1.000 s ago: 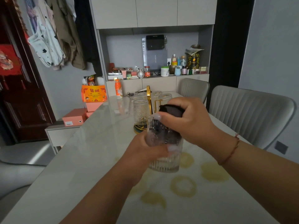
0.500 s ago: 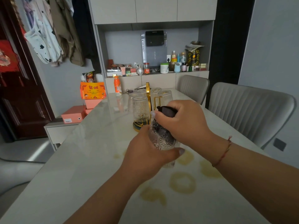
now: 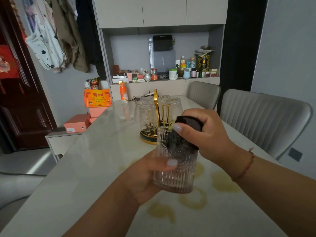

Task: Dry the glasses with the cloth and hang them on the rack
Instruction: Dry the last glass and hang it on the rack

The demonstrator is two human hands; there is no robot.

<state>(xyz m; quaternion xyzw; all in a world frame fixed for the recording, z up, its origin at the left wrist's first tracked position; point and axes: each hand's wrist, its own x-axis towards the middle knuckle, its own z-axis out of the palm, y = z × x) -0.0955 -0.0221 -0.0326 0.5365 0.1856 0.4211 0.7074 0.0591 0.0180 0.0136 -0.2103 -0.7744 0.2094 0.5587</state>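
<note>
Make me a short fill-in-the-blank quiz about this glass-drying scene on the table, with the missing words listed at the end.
1. The left hand grips the ribbed clear glass while the right hand pushes a dark ____ into it.
2. The gold wire rack already carries several glasses hung ____ down.
3. The pale marble tabletop shows yellowish ____-shaped stains below the held glass.
4. An ____ bottle stands at the table's far end.

Missing words: cloth; upside; ring; orange
</note>
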